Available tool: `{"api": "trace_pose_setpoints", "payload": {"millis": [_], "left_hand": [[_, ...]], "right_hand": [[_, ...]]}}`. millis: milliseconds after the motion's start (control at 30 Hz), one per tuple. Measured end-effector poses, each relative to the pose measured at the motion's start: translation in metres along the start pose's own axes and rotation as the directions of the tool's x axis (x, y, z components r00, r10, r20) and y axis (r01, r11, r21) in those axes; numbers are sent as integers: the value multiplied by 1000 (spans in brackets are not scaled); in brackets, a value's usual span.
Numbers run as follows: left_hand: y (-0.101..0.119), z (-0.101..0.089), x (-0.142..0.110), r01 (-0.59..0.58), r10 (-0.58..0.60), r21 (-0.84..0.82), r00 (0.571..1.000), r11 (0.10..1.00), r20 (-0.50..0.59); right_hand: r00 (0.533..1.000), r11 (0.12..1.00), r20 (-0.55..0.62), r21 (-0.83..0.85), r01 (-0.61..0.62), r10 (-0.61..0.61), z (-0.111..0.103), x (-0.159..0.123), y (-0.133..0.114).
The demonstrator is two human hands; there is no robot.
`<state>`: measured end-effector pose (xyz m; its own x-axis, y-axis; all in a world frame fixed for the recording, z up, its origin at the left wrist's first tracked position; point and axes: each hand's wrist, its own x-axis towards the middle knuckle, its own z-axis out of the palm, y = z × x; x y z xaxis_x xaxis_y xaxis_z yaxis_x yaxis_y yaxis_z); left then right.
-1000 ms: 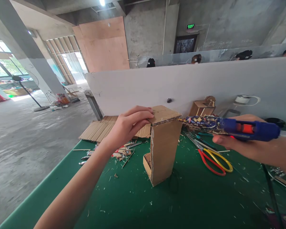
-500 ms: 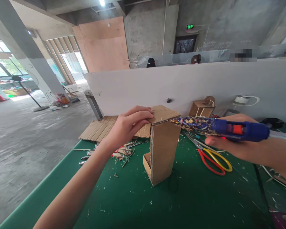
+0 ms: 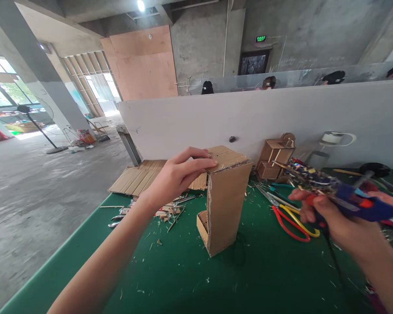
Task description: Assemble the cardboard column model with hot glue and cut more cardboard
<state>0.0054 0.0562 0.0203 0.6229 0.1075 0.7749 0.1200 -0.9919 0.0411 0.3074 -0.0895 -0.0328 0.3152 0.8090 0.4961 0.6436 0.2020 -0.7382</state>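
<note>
A tall cardboard box (image 3: pixel 228 213) stands upright on the green table, with a small tray-like ledge (image 3: pixel 202 227) at its lower left. My left hand (image 3: pixel 188 171) grips the left edge of its top panel (image 3: pixel 229 157), fingers over the top and thumb side lower down. Along the panel's front edge runs a seam with glossy glue. To the right, apart from the box, my right hand (image 3: pixel 327 213) is wrapped round a blue hot glue gun (image 3: pixel 356 198). Its nozzle end is crusted with glue and scraps and points left; a cable hangs below.
Scissors (image 3: pixel 291 222) with red and yellow handles lie right of the box. Left are wooden sticks (image 3: pixel 165 209) and flat corrugated cardboard (image 3: pixel 134 181). A smaller cardboard model (image 3: pixel 273 157) stands by the white partition (image 3: pixel 190 122). Several people's heads show beyond it.
My right hand has drawn the glue gun away from the box's top edge, to the right and lower, and tilted it. My left hand has shifted slightly right on the top panel.
</note>
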Motion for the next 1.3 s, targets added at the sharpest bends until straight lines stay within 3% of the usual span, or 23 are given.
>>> {"api": "trace_pose_setpoints", "payload": {"millis": [133,267,367,567,800,933,1100,1300], "left_hand": [[2,-1,2,13,-13,7,1000,1000,27],[3,0,3,12,-13,25,999,1000,42],[3,2,1,-5,3,47,999,999,32],[4,3,1,-3,0,64,999,998,44],[9,-6,2,17,-22,56,996,998,90],[13,-11,2,48,-56,87,993,995,103],[20,-11,3,157,-154,-36,985,987,84],[34,6,6,302,-304,46,952,952,44]], "right_hand": [[942,942,-11,-5,-335,334,33,-15,40],[872,862,22,139,-488,490,62,-28,71],[821,810,51,137,-570,569,78,-34,89],[903,900,7,-87,-427,429,102,-38,111],[968,947,-64,-201,-251,243,116,-34,117],[983,947,-93,-268,-176,157,115,-34,122],[996,924,-34,-370,-95,88,114,-39,128],[999,853,5,-521,-24,31,128,-27,136]]}}
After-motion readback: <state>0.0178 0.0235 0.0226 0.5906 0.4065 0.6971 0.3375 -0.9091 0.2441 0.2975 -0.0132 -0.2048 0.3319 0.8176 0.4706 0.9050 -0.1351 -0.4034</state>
